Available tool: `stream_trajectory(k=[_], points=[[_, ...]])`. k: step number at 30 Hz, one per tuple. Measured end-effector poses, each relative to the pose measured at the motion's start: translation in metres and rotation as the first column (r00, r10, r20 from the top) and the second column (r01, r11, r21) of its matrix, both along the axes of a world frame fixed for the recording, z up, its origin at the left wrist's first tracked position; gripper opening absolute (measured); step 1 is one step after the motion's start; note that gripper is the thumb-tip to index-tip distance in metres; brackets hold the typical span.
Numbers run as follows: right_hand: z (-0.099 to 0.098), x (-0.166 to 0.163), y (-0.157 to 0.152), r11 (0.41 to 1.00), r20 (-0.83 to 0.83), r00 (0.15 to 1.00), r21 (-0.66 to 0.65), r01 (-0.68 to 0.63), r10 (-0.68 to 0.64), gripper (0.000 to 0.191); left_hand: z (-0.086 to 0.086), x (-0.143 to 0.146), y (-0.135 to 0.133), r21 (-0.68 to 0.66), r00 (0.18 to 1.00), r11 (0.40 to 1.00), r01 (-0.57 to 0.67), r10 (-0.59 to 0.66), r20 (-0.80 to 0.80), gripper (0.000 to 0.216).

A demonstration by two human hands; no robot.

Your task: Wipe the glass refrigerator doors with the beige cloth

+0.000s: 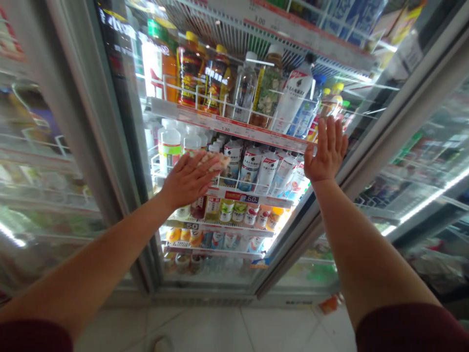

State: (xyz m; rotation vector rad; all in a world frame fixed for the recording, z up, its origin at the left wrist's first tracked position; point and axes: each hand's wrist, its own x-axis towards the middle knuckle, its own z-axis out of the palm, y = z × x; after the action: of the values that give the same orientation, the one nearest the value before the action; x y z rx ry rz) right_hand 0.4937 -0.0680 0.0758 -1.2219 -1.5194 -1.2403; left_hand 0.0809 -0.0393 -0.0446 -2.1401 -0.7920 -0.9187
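Note:
My left hand (190, 178) lies over a pale, bunched cloth (224, 160) and presses it to the glass door (234, 274) of a drinks fridge. Part of the cloth shows past the fingertips; the rest is hidden under the hand. Higher and to the right, my right hand (326, 151) rests flat with fingers stretched, at the glass near the door's right frame (304, 244). It holds nothing. Behind the glass, white-labelled bottles (251, 168) stand close to the left hand.
Wire shelves hold tea bottles (216, 80), a clear bottle (245, 88) and small cups or cans (240, 212). Price strips (227, 128) run along the shelf edges. Further fridge doors flank this one. Below is a tiled floor (205, 327) with an orange object (329, 305) near the fridge base.

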Motion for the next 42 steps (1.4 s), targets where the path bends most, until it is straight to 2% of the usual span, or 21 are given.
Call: stream_trajectory(k=[2, 4, 6, 8, 10, 12, 16, 18, 20, 24, 26, 28, 32, 34, 36, 40, 42], points=[[-0.001, 0.001, 0.001, 1.0, 0.004, 1.0, 0.016, -0.008, 0.007, 0.069, -0.002, -0.008, -0.002, -0.017, 0.977, 0.997, -0.073, 0.075, 0.198, 0.05], [-0.001, 0.002, 0.002, 1.0, 0.002, 1.0, 0.017, -0.017, 0.017, 0.068, -0.012, -0.013, -0.005, -0.045, 0.933, 0.994, -0.096, 0.106, 0.343, 0.054], [-0.001, 0.003, 0.002, 1.0, 0.004, 1.0, 0.003, -0.026, 0.026, 0.069, -0.034, -0.016, -0.007, -0.092, 0.921, 0.993, -0.075, 0.104, 0.374, 0.054], [0.0, 0.003, 0.001, 1.0, -0.002, 1.0, -0.013, -0.023, 0.023, 0.069, -0.058, -0.02, -0.007, -0.134, 0.939, 0.99, -0.045, 0.087, 0.333, 0.049], [0.0, 0.001, -0.001, 1.0, -0.009, 1.0, -0.024, -0.01, 0.01, 0.07, -0.075, -0.026, -0.005, -0.158, 0.946, 0.987, -0.04, 0.088, 0.311, 0.046], [0.001, -0.001, -0.003, 0.999, -0.022, 1.0, -0.032, 0.007, -0.007, 0.069, -0.075, -0.032, -0.002, -0.158, 0.933, 0.985, -0.066, 0.117, 0.341, 0.047], [0.002, -0.005, -0.006, 0.999, -0.039, 0.999, -0.036, 0.017, -0.018, 0.069, -0.045, -0.04, 0.002, -0.102, 0.879, 0.985, -0.141, 0.172, 0.445, 0.06], [0.001, -0.005, -0.005, 0.999, -0.038, 0.999, -0.035, 0.008, -0.009, 0.069, -0.039, -0.041, 0.0, -0.079, 0.869, 0.986, -0.146, 0.166, 0.467, 0.063], [0.001, -0.004, -0.003, 1.0, -0.032, 0.999, -0.017, -0.01, 0.01, 0.07, -0.05, -0.04, -0.003, -0.084, 0.866, 0.986, -0.144, 0.167, 0.472, 0.065], [-0.001, -0.001, 0.0, 0.999, -0.032, 0.999, 0.021, -0.03, 0.03, 0.07, -0.095, -0.044, -0.009, -0.164, 0.862, 0.978, -0.129, 0.193, 0.469, 0.07], [-0.001, -0.001, 0.0, 1.0, -0.037, 0.999, -0.004, -0.014, 0.014, 0.071, -0.103, -0.05, -0.008, -0.175, 0.881, 0.979, -0.107, 0.174, 0.44, 0.072], [-0.001, -0.002, -0.001, 1.0, -0.042, 0.999, -0.022, 0.001, -0.002, 0.071, -0.09, -0.057, -0.005, -0.158, 0.895, 0.982, -0.108, 0.165, 0.414, 0.071], [-0.002, 0.0, 0.0, 1.0, -0.036, 0.999, 0.019, -0.021, 0.022, 0.07, -0.026, -0.063, 0.001, -0.123, 0.853, 0.975, -0.184, 0.221, 0.472, 0.066], [-0.002, 0.001, 0.001, 0.999, -0.034, 0.999, 0.026, -0.038, 0.039, 0.069, -0.005, -0.059, 0.002, -0.101, 0.821, 0.975, -0.196, 0.219, 0.527, 0.065], [-0.003, 0.001, 0.002, 0.999, -0.035, 0.999, 0.01, -0.039, 0.04, 0.069, -0.003, -0.054, 0.001, -0.081, 0.802, 0.979, -0.185, 0.198, 0.563, 0.065], [-0.003, 0.0, 0.0, 1.0, -0.036, 0.999, 0.001, -0.019, 0.019, 0.069, -0.023, -0.047, 0.0, -0.111, 0.825, 0.98, -0.168, 0.201, 0.528, 0.066], [-0.002, -0.001, 0.0, 1.0, -0.032, 0.999, 0.025, -0.017, 0.017, 0.069, -0.017, -0.049, 0.003, -0.12, 0.832, 0.98, -0.161, 0.2, 0.517, 0.065]])
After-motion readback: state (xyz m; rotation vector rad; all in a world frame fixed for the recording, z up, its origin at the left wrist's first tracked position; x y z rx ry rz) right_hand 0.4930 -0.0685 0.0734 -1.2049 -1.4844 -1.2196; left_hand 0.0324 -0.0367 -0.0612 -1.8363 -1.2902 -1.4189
